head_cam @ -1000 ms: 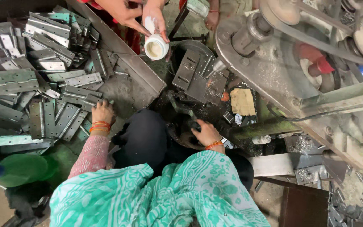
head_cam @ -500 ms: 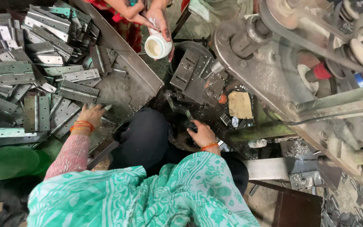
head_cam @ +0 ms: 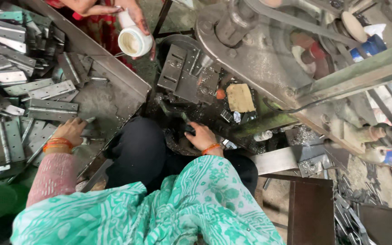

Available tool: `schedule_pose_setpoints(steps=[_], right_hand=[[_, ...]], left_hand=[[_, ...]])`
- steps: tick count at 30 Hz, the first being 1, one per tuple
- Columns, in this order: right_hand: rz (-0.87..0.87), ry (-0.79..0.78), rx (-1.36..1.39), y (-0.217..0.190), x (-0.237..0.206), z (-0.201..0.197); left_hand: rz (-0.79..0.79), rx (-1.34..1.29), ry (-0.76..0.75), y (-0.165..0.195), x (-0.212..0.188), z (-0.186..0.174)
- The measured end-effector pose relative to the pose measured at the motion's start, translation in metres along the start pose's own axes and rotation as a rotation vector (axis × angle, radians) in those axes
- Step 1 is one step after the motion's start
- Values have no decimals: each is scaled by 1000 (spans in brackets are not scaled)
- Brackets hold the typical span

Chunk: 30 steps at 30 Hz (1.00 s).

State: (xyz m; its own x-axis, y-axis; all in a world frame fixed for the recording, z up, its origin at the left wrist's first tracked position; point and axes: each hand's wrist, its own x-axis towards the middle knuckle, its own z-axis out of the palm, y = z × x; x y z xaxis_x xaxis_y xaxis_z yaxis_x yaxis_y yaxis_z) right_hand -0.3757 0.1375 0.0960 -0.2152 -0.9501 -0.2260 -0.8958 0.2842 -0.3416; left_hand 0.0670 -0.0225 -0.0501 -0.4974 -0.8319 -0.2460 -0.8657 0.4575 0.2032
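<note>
Hinge plates [head_cam: 46, 97] lie piled in a metal tray [head_cam: 114, 75] at left. Left hand [head_cam: 71, 131] rests flat on the pile's near edge, fingers spread, clamped on nothing that shows. Right hand [head_cam: 201, 136] reaches into the dark press bed [head_cam: 196, 97], fingers curled; can't tell if it grips a part. Another person's hand [head_cam: 137, 20] holds a white jar [head_cam: 133, 40] above the tray's far end.

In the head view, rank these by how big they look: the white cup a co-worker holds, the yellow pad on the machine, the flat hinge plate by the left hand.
1. hinge plate, longest.
2. white cup and yellow pad: look about alike, and the cup may be nearer the camera, so no ranking between them.
</note>
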Motion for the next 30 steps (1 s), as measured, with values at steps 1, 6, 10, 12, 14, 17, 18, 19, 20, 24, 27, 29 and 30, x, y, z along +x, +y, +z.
schedule_pose_setpoints(steps=[1,6,10,12,14,17,18,19,20,24,27,29,30], right_hand=[[-8,3,-21,-1,0,-1],[56,-58,-13,-8,1,-8],[50,-43,-25,-11,2,-9],[40,-37,-21,-10,3,-7],[65,-49,-36,-8,5,-4],[59,-36,-42,-4,7,1],[52,-34,-40,-3,7,3],[42,-40,-30,-3,7,4],[34,-42,-20,-2,7,4],[33,-56,-12,-5,6,4],[25,-73,-18,-8,5,2],[15,-83,-26,-8,4,1],[-9,-63,-30,-8,3,0]], left_hand=[[-6,-3,10,-2,-1,-1],[-97,-101,38,-2,0,-6],[-139,-231,60,-1,1,-16],[-144,-254,93,-2,2,-22],[-100,-250,215,-5,6,-30],[-149,-300,329,-7,14,-47],[-191,-291,356,-6,18,-54],[-234,-282,381,-3,22,-62],[-274,-271,407,1,28,-70],[-148,-370,572,38,52,-107],[-53,-590,572,84,76,-128],[77,-661,568,120,98,-136],[208,-677,624,140,112,-136]])
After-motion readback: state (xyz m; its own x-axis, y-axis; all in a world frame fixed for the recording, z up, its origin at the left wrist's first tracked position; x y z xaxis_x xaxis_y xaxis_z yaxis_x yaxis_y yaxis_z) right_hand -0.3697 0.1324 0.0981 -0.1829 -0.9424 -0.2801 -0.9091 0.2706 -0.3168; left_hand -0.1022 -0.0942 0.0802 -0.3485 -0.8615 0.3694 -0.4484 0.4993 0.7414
